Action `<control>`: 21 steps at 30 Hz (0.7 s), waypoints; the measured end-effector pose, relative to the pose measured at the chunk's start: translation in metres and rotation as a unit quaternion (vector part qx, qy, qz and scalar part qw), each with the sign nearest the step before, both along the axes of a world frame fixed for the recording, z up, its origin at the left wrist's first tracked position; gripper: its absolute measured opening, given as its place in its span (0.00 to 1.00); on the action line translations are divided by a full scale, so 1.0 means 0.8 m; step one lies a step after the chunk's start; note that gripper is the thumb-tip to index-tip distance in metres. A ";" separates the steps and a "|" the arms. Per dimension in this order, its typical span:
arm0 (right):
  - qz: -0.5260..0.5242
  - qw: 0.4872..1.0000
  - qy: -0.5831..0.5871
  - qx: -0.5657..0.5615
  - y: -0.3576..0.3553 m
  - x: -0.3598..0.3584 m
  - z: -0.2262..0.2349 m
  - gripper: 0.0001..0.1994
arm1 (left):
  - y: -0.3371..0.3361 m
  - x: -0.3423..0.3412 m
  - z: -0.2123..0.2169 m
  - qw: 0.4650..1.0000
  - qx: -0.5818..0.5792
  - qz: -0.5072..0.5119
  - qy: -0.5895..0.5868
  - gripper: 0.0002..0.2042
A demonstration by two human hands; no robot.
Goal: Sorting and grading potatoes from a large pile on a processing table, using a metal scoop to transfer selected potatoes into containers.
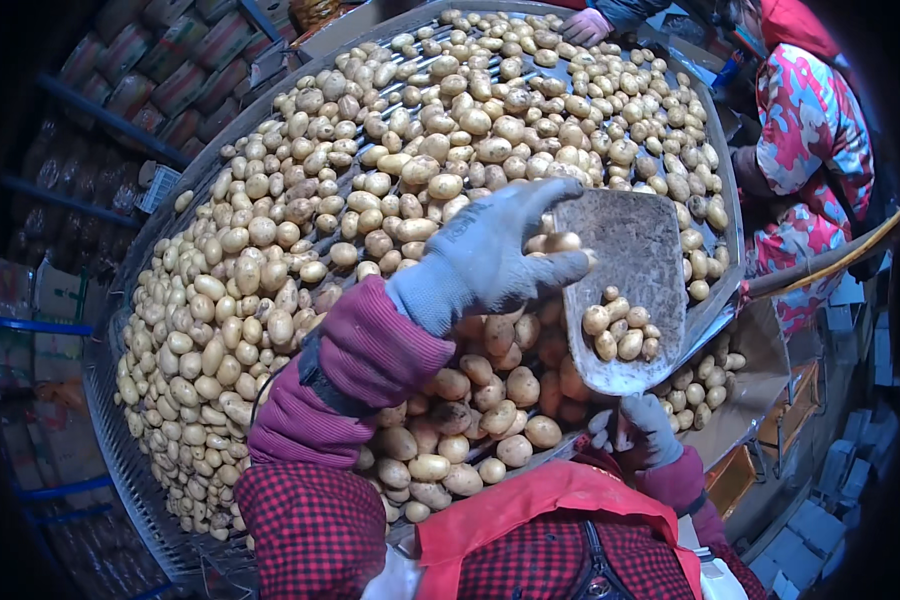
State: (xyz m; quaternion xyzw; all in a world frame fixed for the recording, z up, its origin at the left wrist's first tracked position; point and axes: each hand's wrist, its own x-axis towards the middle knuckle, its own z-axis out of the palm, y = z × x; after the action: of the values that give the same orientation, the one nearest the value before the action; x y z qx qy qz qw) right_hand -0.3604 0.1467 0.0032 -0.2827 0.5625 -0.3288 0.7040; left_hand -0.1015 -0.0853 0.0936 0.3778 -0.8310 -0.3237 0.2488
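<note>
My left hand, in a grey-blue work glove, reaches across from the left to the scoop's left edge. Its thumb and fingers curl around a small potato or two. A broad, dirt-stained metal scoop is tilted beside it. Several small potatoes have gathered in its near end. Gloved as well, my right hand grips the scoop's handle at the near end; the fingers hide most of the handle. Larger potatoes lie in a pile beneath my left forearm.
A wide slatted sorting table bears a thick spread of potatoes. A co-worker in a pink patterned jacket is at the right; another gloved hand touches the far edge. A cardboard box with potatoes stands right; stacked packages fill shelves left.
</note>
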 end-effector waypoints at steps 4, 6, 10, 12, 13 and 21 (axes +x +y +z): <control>0.044 0.997 0.049 -0.038 0.004 -0.012 -0.016 0.27 | -0.014 0.050 -0.003 0.995 -0.017 0.083 -0.055 0.29; 0.041 0.997 0.043 -0.038 0.001 -0.008 -0.015 0.26 | -0.014 0.108 -0.029 0.967 -0.031 0.156 -0.201 0.27; -0.104 0.980 -0.158 0.064 -0.007 0.006 0.010 0.25 | 0.013 0.173 -0.059 0.880 0.123 0.191 -0.418 0.26; -0.104 0.981 -0.148 0.069 -0.009 0.005 0.007 0.26 | 0.018 0.188 -0.083 0.850 0.165 0.180 -0.466 0.27; -0.100 0.982 -0.145 0.072 -0.009 0.002 0.003 0.26 | 0.014 0.194 -0.095 0.870 0.179 0.209 -0.409 0.26; -0.062 0.993 -0.092 0.040 0.006 -0.010 -0.017 0.28 | -0.037 0.205 -0.113 0.844 0.055 0.244 -0.475 0.20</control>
State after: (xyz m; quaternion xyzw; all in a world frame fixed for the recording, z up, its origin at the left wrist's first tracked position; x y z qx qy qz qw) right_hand -0.3682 0.1513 -0.0104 -0.1871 0.5244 -0.3739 0.7417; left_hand 0.0624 -0.1146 0.0031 0.6892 -0.7092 -0.0784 -0.1264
